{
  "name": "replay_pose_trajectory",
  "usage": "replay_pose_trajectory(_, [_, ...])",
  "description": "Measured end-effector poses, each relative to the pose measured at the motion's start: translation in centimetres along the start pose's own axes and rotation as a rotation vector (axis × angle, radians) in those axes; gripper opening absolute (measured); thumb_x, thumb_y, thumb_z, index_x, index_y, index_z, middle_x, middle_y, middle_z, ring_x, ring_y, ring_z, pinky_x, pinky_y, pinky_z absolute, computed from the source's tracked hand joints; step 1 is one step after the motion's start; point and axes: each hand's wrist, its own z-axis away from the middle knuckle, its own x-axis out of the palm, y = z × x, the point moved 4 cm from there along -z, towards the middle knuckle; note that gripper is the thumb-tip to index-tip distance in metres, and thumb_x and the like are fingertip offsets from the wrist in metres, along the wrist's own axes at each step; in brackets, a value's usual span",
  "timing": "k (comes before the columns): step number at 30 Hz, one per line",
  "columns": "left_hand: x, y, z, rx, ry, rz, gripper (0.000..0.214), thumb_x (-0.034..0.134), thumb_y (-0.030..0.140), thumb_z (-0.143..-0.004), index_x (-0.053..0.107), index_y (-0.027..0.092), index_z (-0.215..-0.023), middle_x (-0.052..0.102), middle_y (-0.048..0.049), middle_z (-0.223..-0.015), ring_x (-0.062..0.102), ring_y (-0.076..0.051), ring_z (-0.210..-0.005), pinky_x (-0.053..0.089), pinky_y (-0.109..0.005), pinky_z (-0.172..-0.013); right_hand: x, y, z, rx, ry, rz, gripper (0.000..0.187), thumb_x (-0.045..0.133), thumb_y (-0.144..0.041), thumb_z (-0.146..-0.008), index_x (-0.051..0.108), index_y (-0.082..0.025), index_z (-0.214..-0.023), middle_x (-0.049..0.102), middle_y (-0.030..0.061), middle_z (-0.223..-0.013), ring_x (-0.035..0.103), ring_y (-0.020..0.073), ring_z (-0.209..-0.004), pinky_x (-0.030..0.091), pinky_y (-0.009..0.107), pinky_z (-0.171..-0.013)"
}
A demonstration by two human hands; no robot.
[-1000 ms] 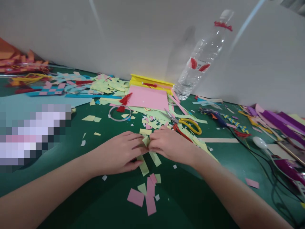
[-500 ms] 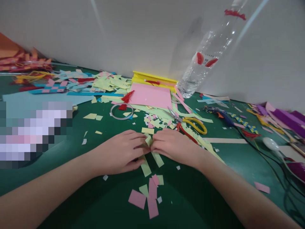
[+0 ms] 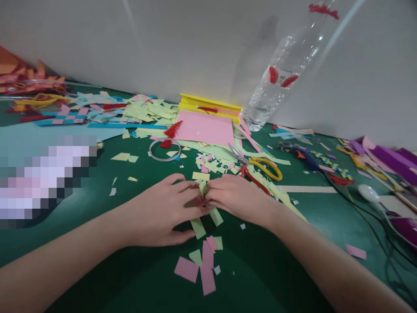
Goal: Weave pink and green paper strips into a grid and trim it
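My left hand [image 3: 163, 213] and my right hand [image 3: 236, 198] meet at the middle of the green table [image 3: 107, 204]. Their fingertips pinch and press a small piece made of light green paper strips [image 3: 204, 204]. Ends of the strips stick out below the hands and one end pokes up between the fingers. Loose pink and green paper offcuts [image 3: 202, 265] lie just in front of the hands. Yellow-handled scissors [image 3: 260, 169] rest right behind my right hand.
A pink sheet [image 3: 205, 128] on a yellow folder, a clear tape ring [image 3: 164, 150], a red tassel and heaps of coloured scraps lie behind. A clear plastic bottle [image 3: 280, 82] stands against the white wall. Cables, a white spoon-like object [image 3: 368, 193] and purple paper are at right.
My left hand has slid a little further over the strips toward my right hand. The view has shifted slightly. Both hands stay on the green strips.
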Motion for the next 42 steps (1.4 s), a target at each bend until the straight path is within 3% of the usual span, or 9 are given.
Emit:
replay_pose_trajectory(5, [-0.09, 0.14, -0.1, -0.018, 0.002, 0.034, 0.034, 0.056, 0.042, -0.084, 0.058, 0.029, -0.115, 0.061, -0.0047, -0.11, 0.053, -0.025, -0.105, 0.035, -0.039, -0.09, -0.06, -0.09, -0.01, 0.009, -0.052, -0.025, 0.018, 0.048, -0.014, -0.09, 0.066, -0.013, -0.089, 0.066, 0.0059, -0.091, 0.059, 0.0181, -0.089, 0.04, 0.031, -0.072])
replay_pose_trajectory(18, [0.34, -0.05, -0.04, -0.018, -0.054, 0.036, 0.036, 0.052, 0.044, -0.087, 0.056, 0.031, -0.12, 0.06, -0.0043, -0.117, 0.046, -0.028, -0.116, 0.032, -0.043, -0.094, -0.49, -0.23, -0.1, 0.038, -0.02, -0.045, 0.02, 0.049, -0.014, -0.09, 0.067, -0.015, -0.081, 0.066, 0.0036, -0.087, 0.058, 0.0169, -0.081, 0.034, 0.03, -0.067])
replay_pose_trajectory(24, [0.08, -0.02, -0.08, -0.01, -0.012, 0.054, 0.031, 0.056, 0.042, -0.084, 0.063, 0.029, -0.111, 0.062, -0.0038, -0.11, 0.05, -0.026, -0.109, 0.035, -0.04, -0.092, -0.42, -0.44, -0.08, 0.036, -0.046, -0.004, 0.019, 0.049, -0.014, -0.09, 0.066, -0.014, -0.082, 0.066, 0.0043, -0.087, 0.058, 0.0166, -0.082, 0.035, 0.03, -0.068])
replay_pose_trajectory(30, [0.06, 0.03, -0.06, -0.01, 0.002, 0.037, 0.034, 0.057, 0.041, -0.084, 0.061, 0.028, -0.115, 0.061, -0.006, -0.11, 0.05, -0.027, -0.108, 0.036, -0.04, -0.091, -0.32, -0.49, -0.19, 0.052, -0.077, 0.002, 0.019, 0.049, -0.014, -0.09, 0.065, -0.012, -0.081, 0.066, 0.0053, -0.086, 0.058, 0.017, -0.084, 0.035, 0.031, -0.07])
replay_pose_trajectory(42, [0.18, -0.02, -0.11, -0.02, -0.027, 0.064, 0.035, 0.055, 0.043, -0.085, 0.06, 0.029, -0.117, 0.062, -0.0053, -0.113, 0.047, -0.028, -0.117, 0.034, -0.042, -0.096, -0.44, -0.47, -0.13, 0.045, -0.026, -0.004, 0.021, 0.049, -0.014, -0.09, 0.066, -0.015, -0.077, 0.065, 0.003, -0.083, 0.057, 0.0167, -0.078, 0.03, 0.031, -0.068])
